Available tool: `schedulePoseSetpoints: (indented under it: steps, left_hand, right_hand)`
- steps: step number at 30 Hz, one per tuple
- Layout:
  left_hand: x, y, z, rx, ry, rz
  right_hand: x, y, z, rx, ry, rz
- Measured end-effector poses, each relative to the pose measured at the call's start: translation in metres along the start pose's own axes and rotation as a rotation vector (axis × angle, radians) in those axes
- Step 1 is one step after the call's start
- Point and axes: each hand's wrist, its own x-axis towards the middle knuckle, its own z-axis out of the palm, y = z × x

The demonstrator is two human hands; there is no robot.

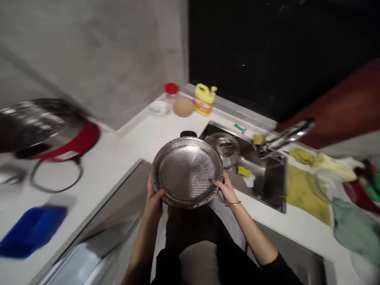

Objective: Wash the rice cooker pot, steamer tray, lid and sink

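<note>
A round steel pan [187, 171] with a dimpled inside is held in front of me, tilted so its inside faces me. My left hand [154, 200] grips its lower left rim, thumb on the inside. My right hand [226, 188], with a gold bangle at the wrist, grips the right rim. A dark handle stub shows above the far rim. The pan hangs over the white counter's front edge, just left of the sink.
A steel sink [274, 186] with a pot, yellow sponges and a tap [286, 136] lies to the right. A yellow bottle [204, 99] and red-lidded jar stand at the back corner. Left are a red cooker [47, 128] and blue item [31, 231]. Yellow and green cloths lie right.
</note>
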Motion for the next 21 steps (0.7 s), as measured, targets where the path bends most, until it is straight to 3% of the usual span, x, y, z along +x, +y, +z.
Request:
schedulePoseSetpoints:
  steps: [4, 8, 11, 16, 19, 21]
  left_hand:
    - [-0.017, -0.043, 0.074, 0.008, -0.031, -0.213]
    - [-0.030, -0.068, 0.118, 0.053, -0.039, -0.269]
    - [-0.035, -0.080, 0.144, 0.088, -0.085, -0.266]
    - [-0.039, -0.094, 0.186, 0.159, -0.163, -0.172]
    - [-0.047, -0.100, 0.206, 0.193, -0.160, -0.164]
    - [-0.056, -0.104, 0.215, 0.206, -0.145, -0.171]
  right_hand:
    - [0.026, 0.028, -0.115, -0.158, 0.146, 0.148]
    - [0.085, 0.029, -0.213, -0.744, 0.485, -0.055]
    - [0.144, 0.012, -0.270, -1.213, 0.536, -0.142]
    - [0.210, -0.002, -0.324, -1.582, 0.373, 0.023]
    - [0.212, 0.010, -0.337, -1.516, 0.309, 0.053]
    - [0.198, 0.029, -0.342, -1.362, 0.420, 0.003]
